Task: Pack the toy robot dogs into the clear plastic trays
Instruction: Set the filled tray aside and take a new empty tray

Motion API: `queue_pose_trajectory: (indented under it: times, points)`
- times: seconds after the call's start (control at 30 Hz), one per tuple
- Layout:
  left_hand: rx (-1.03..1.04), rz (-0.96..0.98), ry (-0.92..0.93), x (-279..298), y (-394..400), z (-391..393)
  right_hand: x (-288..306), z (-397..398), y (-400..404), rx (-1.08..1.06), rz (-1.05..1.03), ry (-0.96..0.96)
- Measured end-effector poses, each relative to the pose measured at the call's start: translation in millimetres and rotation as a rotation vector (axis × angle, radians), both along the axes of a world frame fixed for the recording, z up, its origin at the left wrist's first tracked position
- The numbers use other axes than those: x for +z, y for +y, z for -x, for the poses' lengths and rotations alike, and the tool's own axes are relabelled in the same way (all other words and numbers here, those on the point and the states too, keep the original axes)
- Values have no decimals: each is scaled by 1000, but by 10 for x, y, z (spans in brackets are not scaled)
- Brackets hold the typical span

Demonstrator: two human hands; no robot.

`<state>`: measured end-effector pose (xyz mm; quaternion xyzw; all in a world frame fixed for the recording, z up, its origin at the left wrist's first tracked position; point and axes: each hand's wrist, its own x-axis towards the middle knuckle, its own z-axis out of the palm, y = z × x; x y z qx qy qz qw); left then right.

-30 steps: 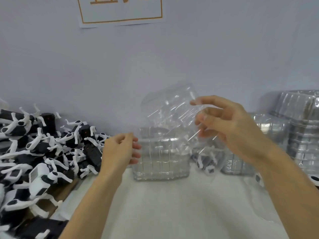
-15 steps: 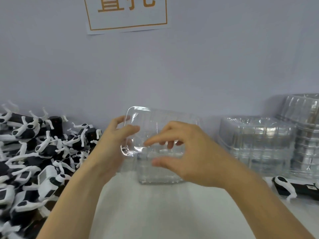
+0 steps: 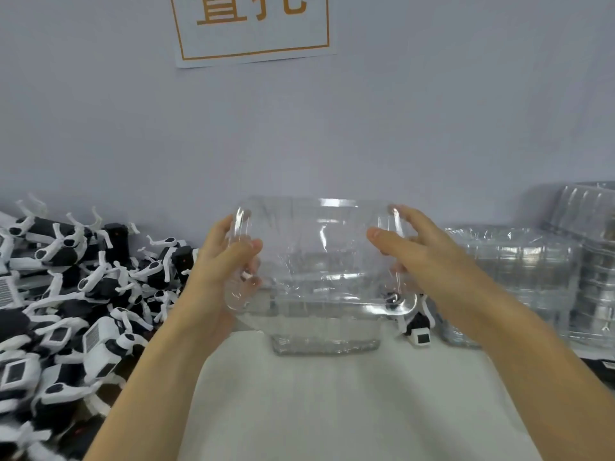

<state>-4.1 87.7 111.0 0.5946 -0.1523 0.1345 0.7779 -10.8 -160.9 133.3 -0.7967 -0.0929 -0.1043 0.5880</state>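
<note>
I hold a clear plastic tray up in front of me with both hands, above the white table. My left hand grips its left edge, thumb on the near face. My right hand holds its right edge the same way. Below and behind it a stack of clear trays stands on the table. A big heap of black-and-white toy robot dogs fills the left side. One lone toy dog lies just right of the stack, partly hidden by the held tray.
More stacks of clear trays stand at the right against the wall, the tallest stack at the far right. A paper sign hangs on the wall. The white table top spreads out in front of me.
My right hand has slid from the tray's middle to its right edge. The tray has turned to face me broadside and sits a little higher in both hands.
</note>
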Motion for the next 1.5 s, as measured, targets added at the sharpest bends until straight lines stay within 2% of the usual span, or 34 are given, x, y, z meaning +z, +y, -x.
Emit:
queue_pose_trajectory:
  times: [0.27, 0.43, 0.63, 0.77, 0.87, 0.97, 1.07, 1.17, 1.33, 1.5]
  points:
    - [112, -344, 266, -102, 221, -112, -44, -17, -104, -16, 132, 201]
    - [485, -359, 345, -246, 440, -265, -68, 6, -198, 86, 191, 352]
    - [670, -361, 394, -553, 604, -417, -255, -62, -69, 197, 338, 529]
    - [669, -639, 338, -806, 508, -475, -497, -148, 58, 242, 479, 646]
    - [585, -844, 417, -1017, 413, -523, -599, -179, 44, 259, 595, 709]
    - [459, -778, 424, -1180, 353, -533, -606, -194, 28, 248, 748, 650]
    - [473, -734, 359, -1246, 372, -617, -599, -209, 34, 228, 810, 566]
    - [581, -694, 305, -1244, 411, -700, -621, -215, 41, 249, 808, 533]
    - [880, -627, 202, -1183, 497, -634, -657, -247, 20, 221, 810, 479]
    - [1017, -570, 84, -1012, 501, -525, -693, -247, 24, 221, 764, 466]
